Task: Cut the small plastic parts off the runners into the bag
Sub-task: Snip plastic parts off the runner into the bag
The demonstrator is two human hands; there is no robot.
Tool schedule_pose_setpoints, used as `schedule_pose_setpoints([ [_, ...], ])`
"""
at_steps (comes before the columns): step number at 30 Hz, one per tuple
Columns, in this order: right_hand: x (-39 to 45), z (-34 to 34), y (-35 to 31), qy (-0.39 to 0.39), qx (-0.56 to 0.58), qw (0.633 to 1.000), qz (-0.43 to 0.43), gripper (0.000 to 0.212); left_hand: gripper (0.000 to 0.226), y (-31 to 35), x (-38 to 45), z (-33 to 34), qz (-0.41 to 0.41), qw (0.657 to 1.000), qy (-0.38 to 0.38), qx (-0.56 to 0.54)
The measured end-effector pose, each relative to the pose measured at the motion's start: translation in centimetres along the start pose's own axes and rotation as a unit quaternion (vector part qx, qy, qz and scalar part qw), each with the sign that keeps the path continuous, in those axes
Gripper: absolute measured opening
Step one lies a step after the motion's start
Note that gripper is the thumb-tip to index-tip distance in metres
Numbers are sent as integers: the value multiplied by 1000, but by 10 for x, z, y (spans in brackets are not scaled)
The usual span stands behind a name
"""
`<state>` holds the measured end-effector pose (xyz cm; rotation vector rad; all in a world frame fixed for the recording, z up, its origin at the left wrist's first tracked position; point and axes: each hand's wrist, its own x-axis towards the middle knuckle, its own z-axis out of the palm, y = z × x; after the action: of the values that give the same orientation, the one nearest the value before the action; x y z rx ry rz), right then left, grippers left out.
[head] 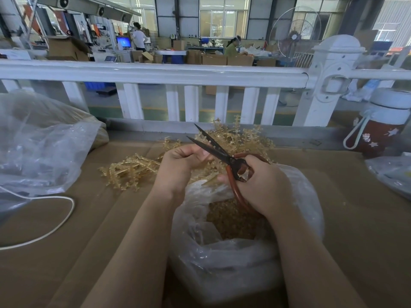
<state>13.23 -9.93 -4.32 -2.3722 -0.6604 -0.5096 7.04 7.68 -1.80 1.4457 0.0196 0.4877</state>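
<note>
Head view looks down on a cardboard-covered counter [333,218] where the right hand [264,185] has its grip curled through the red handles of the scissors [231,161], blades parted and pointing up and away. The left hand [178,167] has its fingers curled around an amber runner [205,161], only partly visible between the hands, held just above the mouth of the clear plastic bag [233,252]. The bag already holds a layer of cut amber parts [231,221]. More uncut runners lie in a pile [131,170] near the left hand and behind the blades.

Risks, as I judge them: the left fingertips sit close to the open blades, so a hurried snip could nick them. A part cut off beyond the bag's rim could fly onto the counter instead of dropping in. The bag's soft mouth could also fold shut or get caught by the lower handle.
</note>
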Motion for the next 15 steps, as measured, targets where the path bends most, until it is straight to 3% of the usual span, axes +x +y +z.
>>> schedule_pose_setpoints([
  [7,-1,1,0,6,-4,1000,6,63,30,-2,0,1,2,1000,-3,-16],
  [15,-2,-1,-2,6,-4,1000,2,68,14,-7,3,-2,16,1000,-5,-4],
])
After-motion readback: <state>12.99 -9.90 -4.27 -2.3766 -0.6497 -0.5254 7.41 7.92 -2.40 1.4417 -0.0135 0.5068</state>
